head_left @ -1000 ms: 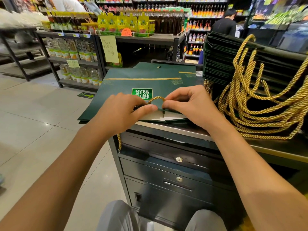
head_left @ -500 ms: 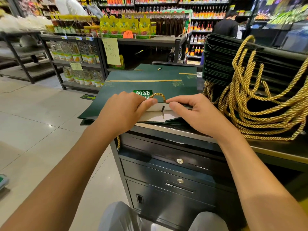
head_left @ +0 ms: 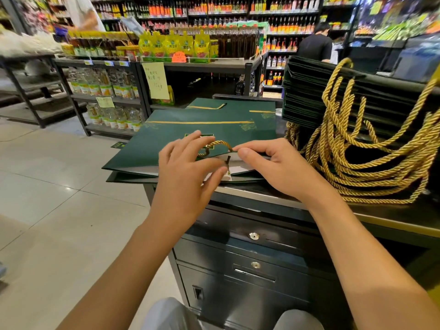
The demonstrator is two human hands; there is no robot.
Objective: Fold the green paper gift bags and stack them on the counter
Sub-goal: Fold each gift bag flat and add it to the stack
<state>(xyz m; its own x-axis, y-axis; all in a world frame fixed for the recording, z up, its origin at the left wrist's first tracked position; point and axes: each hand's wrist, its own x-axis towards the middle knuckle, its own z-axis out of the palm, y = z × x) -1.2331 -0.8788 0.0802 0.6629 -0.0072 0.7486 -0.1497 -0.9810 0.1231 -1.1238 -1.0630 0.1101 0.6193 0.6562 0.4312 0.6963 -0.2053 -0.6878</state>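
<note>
A flat green gift bag [head_left: 190,139] lies on the counter [head_left: 257,193] with its mouth toward me and its white inside showing. Its gold cord handle [head_left: 220,143] arches up between my hands. My left hand [head_left: 185,172] hovers at the mouth with fingers spread and the thumb reaching toward the opening; it grips nothing. My right hand [head_left: 276,167] pinches the bag's upper rim between thumb and curled fingers. More flat green bags [head_left: 238,107] lie under and behind it. A tall stack of folded bags [head_left: 316,96] stands at the right, its gold cords [head_left: 362,163] spilling over the counter.
Dark locked drawers [head_left: 254,236] sit under the counter in front of my knees. Store shelving [head_left: 107,91] with bottles and packets stands left and behind, across a tiled floor [head_left: 59,186]. A person in black [head_left: 314,46] stands at the far shelves.
My left hand has loosened from the rim and cord and spread its fingers. The bag's upper panel is lifted, showing more white inside. My right hand keeps its pinch.
</note>
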